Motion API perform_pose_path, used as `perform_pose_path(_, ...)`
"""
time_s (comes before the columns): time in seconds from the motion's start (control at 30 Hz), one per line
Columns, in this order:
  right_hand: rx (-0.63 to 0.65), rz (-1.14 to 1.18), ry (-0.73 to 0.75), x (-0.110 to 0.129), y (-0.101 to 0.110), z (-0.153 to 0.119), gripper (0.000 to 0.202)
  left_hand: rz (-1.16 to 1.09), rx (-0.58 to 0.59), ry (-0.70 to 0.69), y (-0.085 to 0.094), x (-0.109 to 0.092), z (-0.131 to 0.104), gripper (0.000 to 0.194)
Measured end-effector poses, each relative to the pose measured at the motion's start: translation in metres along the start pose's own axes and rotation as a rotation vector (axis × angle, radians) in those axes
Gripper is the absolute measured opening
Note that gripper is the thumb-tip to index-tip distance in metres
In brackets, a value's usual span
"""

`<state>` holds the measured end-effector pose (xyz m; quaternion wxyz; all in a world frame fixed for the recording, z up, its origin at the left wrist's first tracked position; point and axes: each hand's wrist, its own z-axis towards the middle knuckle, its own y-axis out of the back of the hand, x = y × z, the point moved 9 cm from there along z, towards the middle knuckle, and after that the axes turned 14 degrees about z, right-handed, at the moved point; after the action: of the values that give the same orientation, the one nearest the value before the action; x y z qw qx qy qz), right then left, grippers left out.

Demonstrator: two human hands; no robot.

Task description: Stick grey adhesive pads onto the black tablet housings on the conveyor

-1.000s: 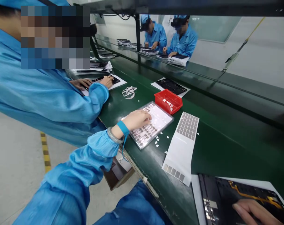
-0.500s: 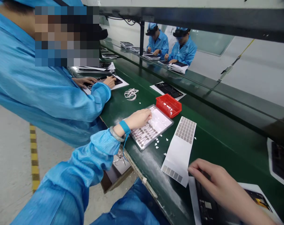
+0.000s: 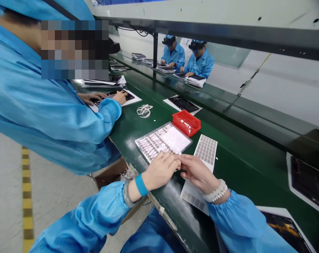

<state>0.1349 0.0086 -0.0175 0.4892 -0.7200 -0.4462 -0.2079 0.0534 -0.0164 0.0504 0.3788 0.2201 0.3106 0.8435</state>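
My left hand point(image 3: 163, 170) and my right hand point(image 3: 197, 172) meet fingertip to fingertip over the front edge of a clear tray point(image 3: 184, 147). Fingers of both are pinched together; a tiny white piece point(image 3: 179, 153) shows at the fingertips, and what else they hold is too small to make out. Rows of small round parts with thin wires point(image 3: 151, 142) lie in the tray. Beneath my right hand is a white sheet with grey square stickers point(image 3: 205, 149). A red bin point(image 3: 186, 123) holding small white pieces stands behind the tray.
A person in blue point(image 3: 51, 105) works at the left over a black panel point(image 3: 128, 95). White strips point(image 3: 144, 111) lie on the green table point(image 3: 243, 165). More black panels on white sheets point(image 3: 184, 103) lie behind and at right point(image 3: 309, 179). A shelf beam point(image 3: 214, 30) crosses above.
My left hand has come back from over the tray toward the front. My right hand has moved left from beside the sticker sheet to meet it. The camera view has shifted slightly.
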Motion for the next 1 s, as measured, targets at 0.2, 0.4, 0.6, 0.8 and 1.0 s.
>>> perform_pose_path(0.2,-0.085,-0.271,0.105,0.015,0.013,-0.003,0.025,-0.047,-0.048,0.077,0.007,0.017,0.005,0.023)
perform_pose_path(0.4,-0.003,-0.625,0.13,0.02,-0.003,-0.006,0.018,0.01,-0.026,0.034,0.001,0.017,0.008,0.029)
perform_pose_path(0.6,-0.018,-1.01,0.346,0.031,-0.006,-0.008,0.023,-0.024,0.188,0.092,-0.014,0.018,0.01,0.025)
perform_pose_path(0.8,-0.044,-1.009,0.394,0.041,-0.005,-0.02,0.023,0.022,0.264,0.149,-0.024,0.027,0.021,0.015)
perform_pose_path(1.0,-0.101,-0.721,0.204,0.042,0.026,-0.043,0.021,0.125,0.249,0.186,-0.021,0.033,0.037,0.038)
